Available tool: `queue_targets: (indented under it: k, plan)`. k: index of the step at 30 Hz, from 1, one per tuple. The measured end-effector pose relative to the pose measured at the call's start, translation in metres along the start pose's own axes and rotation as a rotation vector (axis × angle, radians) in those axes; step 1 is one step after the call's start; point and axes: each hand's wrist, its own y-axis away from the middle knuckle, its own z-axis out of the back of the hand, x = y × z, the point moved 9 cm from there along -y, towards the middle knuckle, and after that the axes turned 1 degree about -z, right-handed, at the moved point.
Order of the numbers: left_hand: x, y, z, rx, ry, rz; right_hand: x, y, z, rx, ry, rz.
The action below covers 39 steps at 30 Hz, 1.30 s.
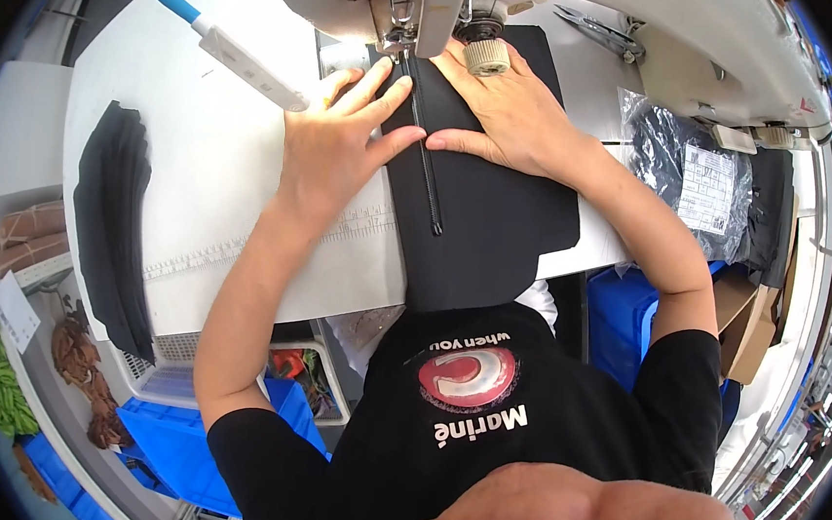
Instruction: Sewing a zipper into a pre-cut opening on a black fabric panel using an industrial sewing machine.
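Under the head of a sewing machine [407,5] lies a black fabric panel [481,236], which hangs over the table's front edge toward me. A black zipper [429,178] runs along it, up to the needle area. My left hand [338,127] rests beside the zipper with fingers spread, its fingertips near the presser foot. Flat on the fabric to the right of the zipper lies my right hand [505,116], its fingers partly hidden behind the machine's knob. Both thumbs point inward and almost meet over the zipper.
Folded black fabric strips [111,226] lie at the table's left. A white lamp head on a blue tube [250,66] reaches in from the upper left. Metal snips [600,32] and a clear plastic bag [677,173] are at the right. Blue bins [177,446] stand below.
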Motion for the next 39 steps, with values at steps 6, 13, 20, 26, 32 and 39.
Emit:
queue_targets:
  k: [6,13,20,26,32,39]
  plan:
    - [-0.003,0.002,0.002,-0.032,-0.059,-0.029,0.016,0.006,0.024,-0.251,-0.007,0.123]
    - [0.016,0.030,0.015,0.057,0.332,0.167,0.011,0.003,0.013,-0.168,0.008,-0.005]
    - [-0.092,0.110,0.032,0.234,0.067,-0.096,0.086,0.103,0.043,0.222,-0.237,0.174]
    - [-0.094,0.071,0.032,0.127,0.190,-0.157,0.069,0.107,0.056,-0.171,-0.512,-0.068]
    - [-0.041,0.046,0.006,0.257,0.776,0.324,0.082,0.106,0.113,-0.313,-0.600,0.119]
    - [-0.051,0.041,-0.001,0.357,0.863,0.379,0.100,0.124,0.052,-0.057,-0.223,0.074]
